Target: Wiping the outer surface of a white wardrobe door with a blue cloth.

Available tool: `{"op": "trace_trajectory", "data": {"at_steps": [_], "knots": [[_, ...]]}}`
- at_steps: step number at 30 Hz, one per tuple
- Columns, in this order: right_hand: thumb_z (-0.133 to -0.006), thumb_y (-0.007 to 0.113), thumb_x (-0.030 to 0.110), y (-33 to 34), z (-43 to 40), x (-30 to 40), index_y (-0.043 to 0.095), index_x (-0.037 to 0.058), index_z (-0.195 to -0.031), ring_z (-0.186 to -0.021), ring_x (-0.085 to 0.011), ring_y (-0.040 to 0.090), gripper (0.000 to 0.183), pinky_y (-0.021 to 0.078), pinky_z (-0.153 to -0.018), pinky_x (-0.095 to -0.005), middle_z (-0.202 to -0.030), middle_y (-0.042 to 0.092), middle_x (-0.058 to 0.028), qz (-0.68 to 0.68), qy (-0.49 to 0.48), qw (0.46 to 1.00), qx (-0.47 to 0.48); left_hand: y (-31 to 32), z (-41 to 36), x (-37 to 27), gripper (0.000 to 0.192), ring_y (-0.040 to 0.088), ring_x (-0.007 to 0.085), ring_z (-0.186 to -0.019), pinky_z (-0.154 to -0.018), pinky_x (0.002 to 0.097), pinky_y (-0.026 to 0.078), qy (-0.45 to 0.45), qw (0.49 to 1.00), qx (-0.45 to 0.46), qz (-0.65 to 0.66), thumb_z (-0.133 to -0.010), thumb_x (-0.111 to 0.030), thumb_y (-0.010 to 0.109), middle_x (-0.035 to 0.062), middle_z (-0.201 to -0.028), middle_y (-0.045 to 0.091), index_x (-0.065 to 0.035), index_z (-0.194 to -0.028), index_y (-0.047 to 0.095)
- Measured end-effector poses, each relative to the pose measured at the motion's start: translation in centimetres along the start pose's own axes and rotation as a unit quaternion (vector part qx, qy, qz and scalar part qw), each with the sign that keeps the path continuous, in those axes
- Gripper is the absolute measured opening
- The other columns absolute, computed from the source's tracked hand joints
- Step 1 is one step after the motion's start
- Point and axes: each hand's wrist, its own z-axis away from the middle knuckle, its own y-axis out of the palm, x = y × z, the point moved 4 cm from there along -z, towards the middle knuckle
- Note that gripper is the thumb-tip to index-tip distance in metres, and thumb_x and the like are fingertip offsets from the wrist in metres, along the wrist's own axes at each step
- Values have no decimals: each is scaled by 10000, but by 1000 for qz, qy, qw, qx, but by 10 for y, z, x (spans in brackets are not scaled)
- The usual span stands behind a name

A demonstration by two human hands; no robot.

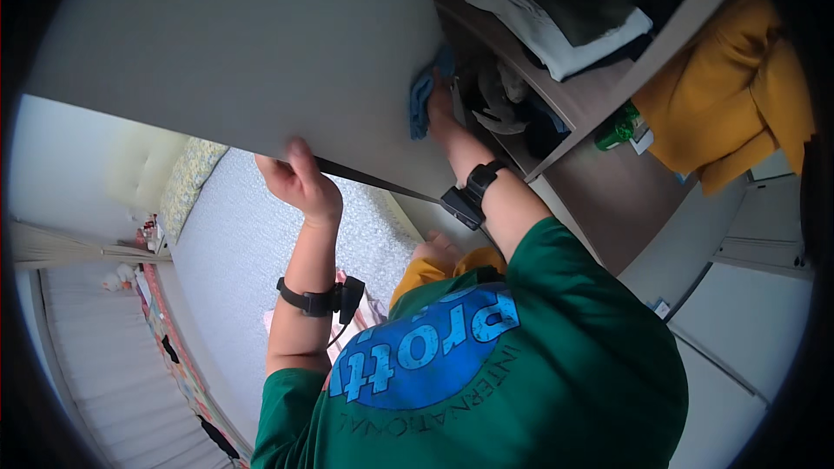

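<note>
A wide grey wardrobe door (pixel 247 45) stands swung out before me. My left hand (pixel 303 185) grips its free edge, the thumb on the near face and the fingers curled behind. Pressed against the same face, close to the hinge side, is a folded blue cloth (pixel 420 104) under my right hand (pixel 442 101). Part of that cloth shows above the hand, and the right fingers are partly hidden. Each forearm wears a black strap with a small device.
Right of the door, wardrobe shelves (pixel 554 94) hold folded clothes (pixel 547 6) and dark bundled garments (pixel 508 98). A mustard-coloured garment (pixel 723 85) hangs beside a green container (pixel 616 130). Left and below lies a bed (pixel 228 234) with a patterned pillow (pixel 192 176); curtains (pixel 98 339) hang beyond.
</note>
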Motion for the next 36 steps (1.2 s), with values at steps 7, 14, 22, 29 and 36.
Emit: {"op": "trace_trajectory", "data": {"at_steps": [7, 14, 22, 29, 36], "knots": [[-1043, 363, 378, -149, -91, 9, 344, 27, -1489, -1422, -267, 313, 568, 240, -1156, -366, -1544, 318, -189, 272, -315, 903, -105, 120, 74, -7, 314, 649, 202, -736, -692, 301, 521, 120, 918, 371, 67, -693, -183, 788, 65, -839, 658, -51, -944, 652], [-1020, 398, 384, -91, 40, 38, 363, 34, -1488, -1414, -240, 321, 586, 221, -1164, -349, -1518, 386, -164, 66, -166, 983, 39, 99, 116, 30, 190, 625, 246, -822, -761, 351, 502, 121, 892, 415, 132, -773, -71, 662, 82, -909, 647, -50, -961, 657], [-1040, 378, 363, -166, -57, -122, 334, 4, -1502, -1429, -256, 323, 587, 182, -1188, -332, -1546, 354, -166, -151, -166, 961, 162, 95, 130, 55, 255, 621, 215, -885, -816, 309, 496, 69, 901, 352, 244, -780, -74, 686, 85, -977, 635, -9, -1020, 631], [-1051, 299, 394, -256, -58, -244, 472, 151, -1462, -1381, -231, 391, 508, 280, -1141, -340, -1470, 468, -146, 118, -164, 978, 55, 114, 165, 89, 501, 551, 113, -811, -741, 250, 479, 190, 914, 240, 267, -794, 82, 597, 67, -982, 587, 18, -1261, 430], [-997, 391, 515, -255, -31, -302, 458, 0, -1429, -1335, -279, 430, 675, 296, -1112, -361, -1440, 479, -192, 71, -77, 976, -190, 108, 155, 98, 448, 534, 131, -825, -790, 252, 451, 155, 910, 202, 328, -753, 37, 583, 59, -984, 581, 27, -1189, 482]]}}
